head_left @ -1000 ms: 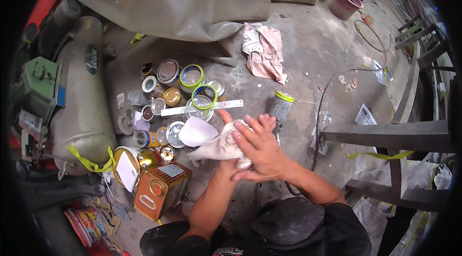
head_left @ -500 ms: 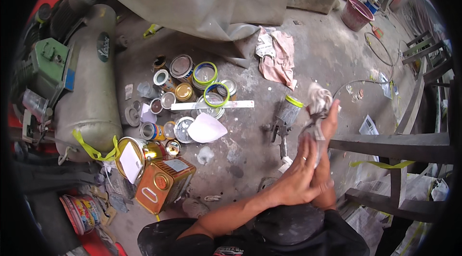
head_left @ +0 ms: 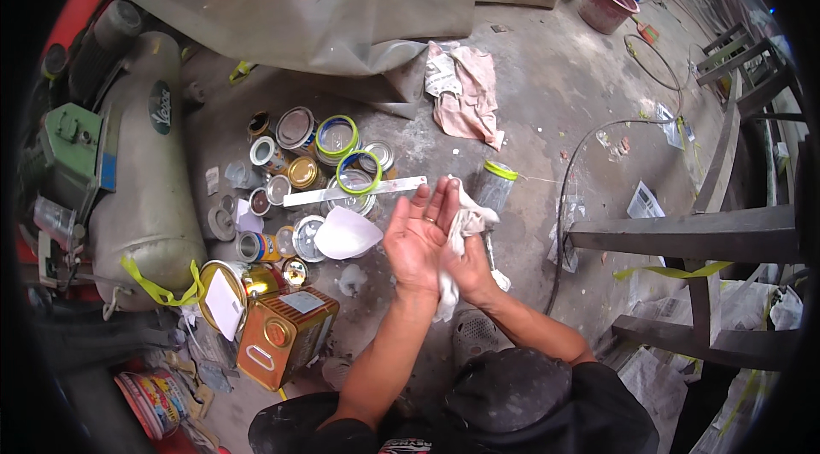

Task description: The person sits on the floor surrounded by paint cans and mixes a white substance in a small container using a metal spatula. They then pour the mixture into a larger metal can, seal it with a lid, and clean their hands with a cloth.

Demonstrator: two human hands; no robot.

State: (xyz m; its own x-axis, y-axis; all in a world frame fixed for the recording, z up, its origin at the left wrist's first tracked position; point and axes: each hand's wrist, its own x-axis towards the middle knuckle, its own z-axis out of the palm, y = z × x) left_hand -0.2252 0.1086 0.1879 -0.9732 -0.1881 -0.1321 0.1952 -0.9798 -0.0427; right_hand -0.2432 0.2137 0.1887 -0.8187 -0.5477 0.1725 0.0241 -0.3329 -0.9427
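My left hand is turned palm up with its fingers stretched out and holds nothing. Pressed to its right side is a crumpled whitish rag, gripped by my right hand. The rag hangs below the hands, and part of it is hidden between them. Just beyond my right hand stands a spray gun cup with yellow-green tape at its top; the gun below is mostly covered by the hand and rag. Left of my left hand lies a white paper strainer over the cans.
Paint cans, tape rolls and a white strip crowd the floor at left. A rectangular orange tin stands nearer. A compressor tank is far left. Metal frames and a hose lie right; a pink cloth lies ahead.
Both hands have moved left, bringing the rag with them. My left hand has turned from lying over the right to palm up beside it. The view has shifted slightly.
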